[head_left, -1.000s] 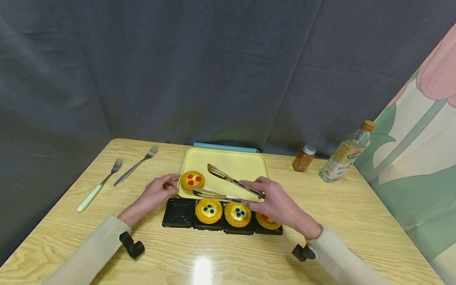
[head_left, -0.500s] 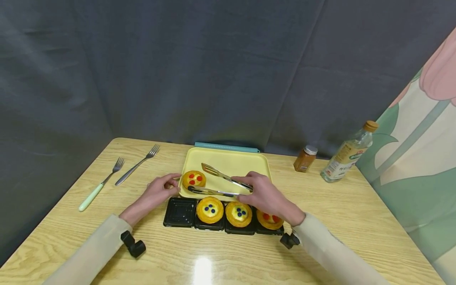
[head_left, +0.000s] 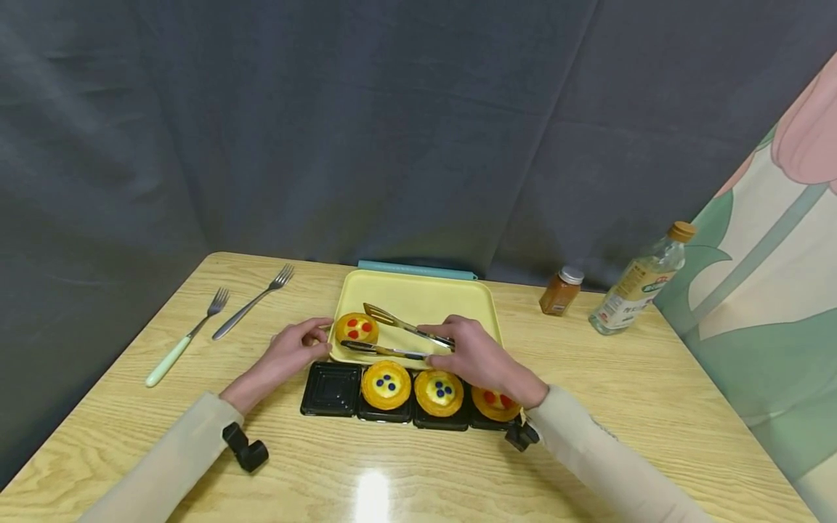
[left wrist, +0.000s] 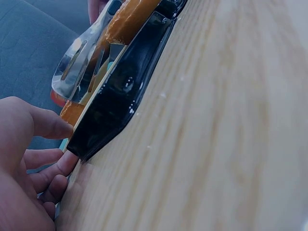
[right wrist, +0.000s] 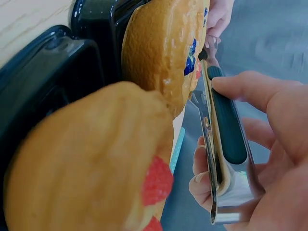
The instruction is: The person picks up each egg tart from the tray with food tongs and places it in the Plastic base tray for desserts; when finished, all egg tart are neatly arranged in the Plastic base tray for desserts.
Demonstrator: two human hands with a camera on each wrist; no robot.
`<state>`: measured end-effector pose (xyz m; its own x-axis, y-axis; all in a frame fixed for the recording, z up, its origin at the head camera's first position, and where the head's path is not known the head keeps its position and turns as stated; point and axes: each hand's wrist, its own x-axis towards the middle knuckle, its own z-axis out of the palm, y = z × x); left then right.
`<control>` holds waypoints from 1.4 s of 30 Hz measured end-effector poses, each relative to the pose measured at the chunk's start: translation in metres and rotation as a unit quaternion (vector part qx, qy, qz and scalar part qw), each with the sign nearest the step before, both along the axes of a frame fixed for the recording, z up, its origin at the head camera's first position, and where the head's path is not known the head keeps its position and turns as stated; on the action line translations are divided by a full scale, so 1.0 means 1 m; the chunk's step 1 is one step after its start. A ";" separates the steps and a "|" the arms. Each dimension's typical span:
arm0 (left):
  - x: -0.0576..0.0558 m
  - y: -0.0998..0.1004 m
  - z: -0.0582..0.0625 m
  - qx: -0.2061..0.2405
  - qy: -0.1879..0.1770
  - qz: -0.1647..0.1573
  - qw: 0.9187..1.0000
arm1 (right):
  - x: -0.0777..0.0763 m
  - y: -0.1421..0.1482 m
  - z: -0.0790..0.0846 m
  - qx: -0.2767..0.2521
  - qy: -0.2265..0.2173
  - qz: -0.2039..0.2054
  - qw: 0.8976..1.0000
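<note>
My left hand pinches the left rim of the yellow tray; in the left wrist view the thumb lies above the rim and fingers below. My right hand grips metal tongs with dark handle pads, one arm on each side of the near-left part of the tray. The tongs' spread tips reach an egg tart with red pieces on top; whether they touch it, I cannot tell. In the left wrist view, the tray's near side is partly hidden by a bare black plastic holder.
In front of the tray, a row of black holders bears two blue-dotted tarts and a red-dotted tart. Two forks lie at left. A spice jar and a glass bottle stand at right. A teal strip lies behind the tray.
My right hand has moved left with the tongs, and their tips have come down around the red-dotted tart on the tray. The left hand stays at the tray's rim.
</note>
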<state>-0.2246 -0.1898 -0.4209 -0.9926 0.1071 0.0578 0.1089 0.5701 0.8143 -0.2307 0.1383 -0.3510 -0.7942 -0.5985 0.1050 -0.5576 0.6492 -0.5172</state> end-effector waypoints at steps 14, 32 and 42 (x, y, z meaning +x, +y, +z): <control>0.000 0.001 0.001 0.004 -0.005 0.004 1.000 | 0.003 0.000 -0.001 -0.005 0.015 0.014 1.000; 0.000 0.000 -0.002 0.001 0.000 0.004 1.000 | 0.017 0.011 0.004 -0.030 0.021 0.014 0.999; 0.002 0.000 0.000 0.000 0.003 0.000 1.000 | 0.032 0.015 0.007 -0.035 0.019 0.022 0.999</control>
<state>-0.2228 -0.1901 -0.4211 -0.9921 0.1075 0.0644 0.1146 0.5706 0.8132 -0.1984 0.1530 -0.3435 -0.7621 -0.6229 0.1764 -0.6045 0.5869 -0.5387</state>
